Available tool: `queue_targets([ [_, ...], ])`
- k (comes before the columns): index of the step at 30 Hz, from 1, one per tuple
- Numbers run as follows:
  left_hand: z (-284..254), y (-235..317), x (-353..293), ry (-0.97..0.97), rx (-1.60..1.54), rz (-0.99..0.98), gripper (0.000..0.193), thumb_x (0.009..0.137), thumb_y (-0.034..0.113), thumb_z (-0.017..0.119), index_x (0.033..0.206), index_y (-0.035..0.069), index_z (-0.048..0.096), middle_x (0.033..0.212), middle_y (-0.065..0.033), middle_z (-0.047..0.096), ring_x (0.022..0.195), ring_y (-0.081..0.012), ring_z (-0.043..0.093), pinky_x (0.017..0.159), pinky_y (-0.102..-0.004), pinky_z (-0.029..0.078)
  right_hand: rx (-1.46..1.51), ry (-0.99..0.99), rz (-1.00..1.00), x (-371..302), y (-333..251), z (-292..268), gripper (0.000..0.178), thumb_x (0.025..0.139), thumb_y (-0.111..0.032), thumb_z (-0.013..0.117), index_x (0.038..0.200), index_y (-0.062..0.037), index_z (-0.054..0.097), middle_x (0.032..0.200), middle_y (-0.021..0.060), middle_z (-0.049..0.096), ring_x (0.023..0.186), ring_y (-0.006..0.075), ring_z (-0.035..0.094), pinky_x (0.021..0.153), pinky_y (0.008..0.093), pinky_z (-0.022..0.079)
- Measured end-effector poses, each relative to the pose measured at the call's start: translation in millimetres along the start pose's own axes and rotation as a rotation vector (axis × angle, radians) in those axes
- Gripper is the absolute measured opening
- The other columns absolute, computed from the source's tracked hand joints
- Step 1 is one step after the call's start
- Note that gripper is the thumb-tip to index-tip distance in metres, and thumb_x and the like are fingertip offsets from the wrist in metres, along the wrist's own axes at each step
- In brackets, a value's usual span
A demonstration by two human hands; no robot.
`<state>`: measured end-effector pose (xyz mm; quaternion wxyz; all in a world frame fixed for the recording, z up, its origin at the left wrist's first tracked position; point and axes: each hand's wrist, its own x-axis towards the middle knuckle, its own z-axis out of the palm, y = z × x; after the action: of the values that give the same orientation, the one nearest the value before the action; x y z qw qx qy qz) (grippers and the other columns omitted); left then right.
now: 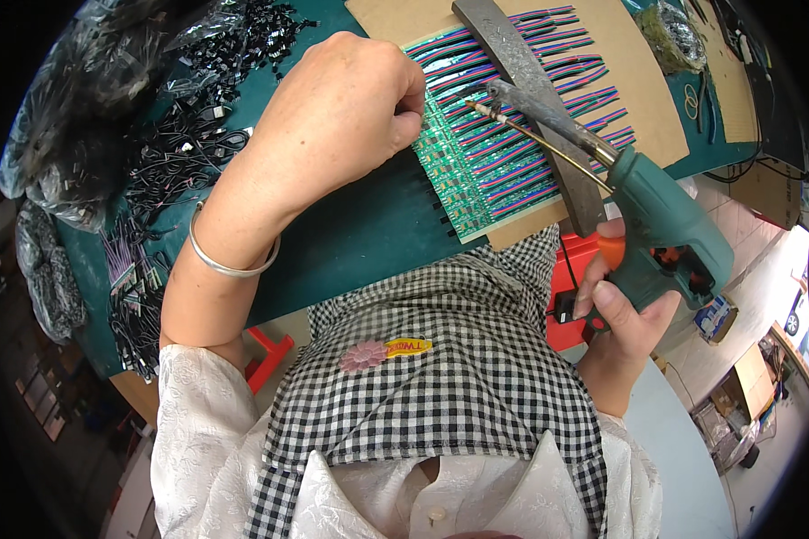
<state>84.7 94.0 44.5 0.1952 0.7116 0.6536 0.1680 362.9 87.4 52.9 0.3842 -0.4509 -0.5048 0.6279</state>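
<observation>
My right hand is wrapped round the handle of a green soldering gun with an orange trigger. Its thin metal tip reaches left over a panel of green circuit boards; whether it touches them I cannot tell. Rows of red, blue, green and black wires run out from the boards to the right. A heavy grey metal bar lies slantwise across the wires. Beside the panel's upper left edge my left hand is closed, fingertips curled under, and what they hold is hidden.
Under the panel lies a brown cardboard sheet on a dark green table mat. Black cables and small dark parts are heaped at the left, beside plastic bags. Pliers lie at the far right. A red stool shows below.
</observation>
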Motion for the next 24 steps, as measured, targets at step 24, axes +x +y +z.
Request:
queue_targets([
  [24, -1, 7, -10, 0.027, -0.007, -0.055, 0.008, 0.069, 0.005, 0.06, 0.073, -0.001, 0.063, 0.065, -0.0179, 0.06, 0.063, -0.0334, 0.06, 0.06, -0.0387, 0.048, 0.027, -0.021, -0.045, -7, 6, -14, 0.06, 0.067, -0.013, 0.073, 0.113, 0.0122, 0.043, 0.105, 0.0206, 0.054, 0.049, 0.0157, 0.053, 0.039, 0.0229, 0.043],
])
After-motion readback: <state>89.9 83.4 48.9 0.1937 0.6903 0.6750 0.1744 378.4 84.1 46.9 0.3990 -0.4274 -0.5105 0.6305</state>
